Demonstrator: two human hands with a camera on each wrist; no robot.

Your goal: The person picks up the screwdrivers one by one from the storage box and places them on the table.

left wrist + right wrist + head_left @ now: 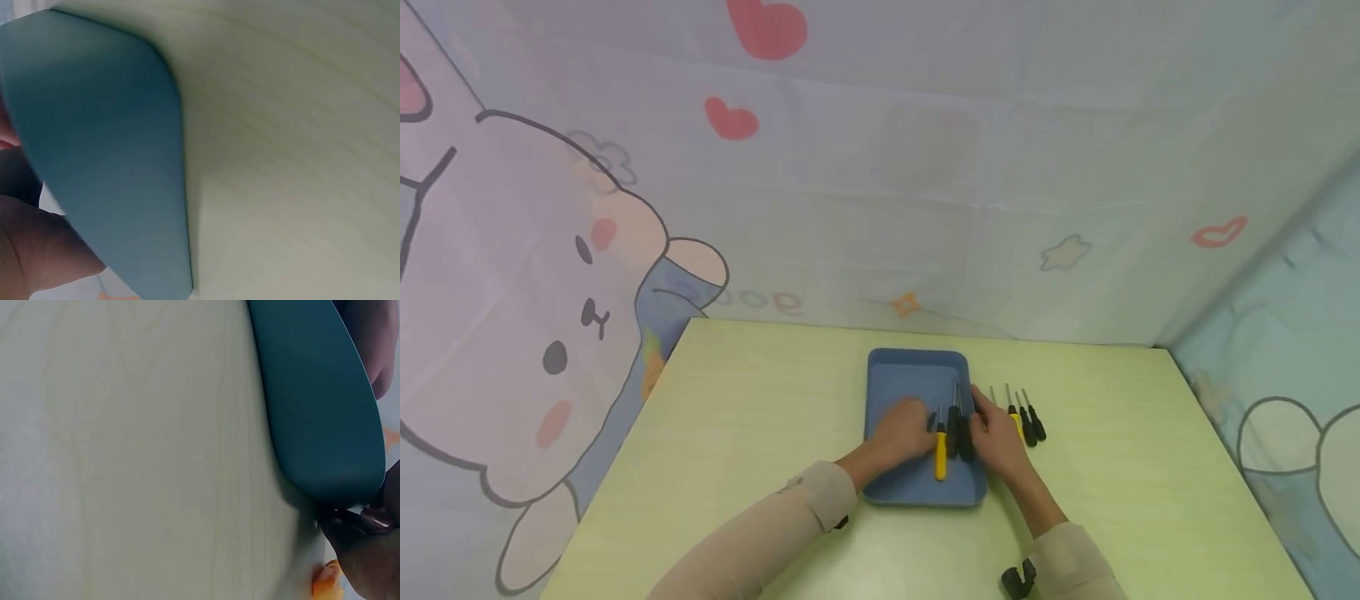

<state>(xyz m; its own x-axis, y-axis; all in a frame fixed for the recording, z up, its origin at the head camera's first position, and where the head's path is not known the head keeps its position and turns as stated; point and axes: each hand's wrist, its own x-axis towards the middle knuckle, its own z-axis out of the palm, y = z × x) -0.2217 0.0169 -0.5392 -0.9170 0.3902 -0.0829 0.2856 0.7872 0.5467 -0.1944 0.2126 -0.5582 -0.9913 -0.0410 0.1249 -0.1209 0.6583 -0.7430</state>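
A blue tray [917, 497] lies on the table, with several screwdrivers in its right half. Among them are a yellow-handled screwdriver [940, 457] and a black-handled screwdriver [952, 433]. My left hand [904, 429] is over the tray's middle, fingers curled, with a dark handle [932, 419] at its fingertips; the left wrist view shows a dark piece [17, 176] between thumb and fingers. At the tray's right side my right hand [1000, 437] grips the rim. Its fingers [362, 550] meet the tray's wall [325, 419] in the right wrist view.
Just right of my right hand, several more screwdrivers [1036, 423] lie side by side on the table, shafts pointing away. One with a yellow handle [1017, 423] is partly covered by the hand. A printed cloth [880, 167] hangs behind the table [760, 400].
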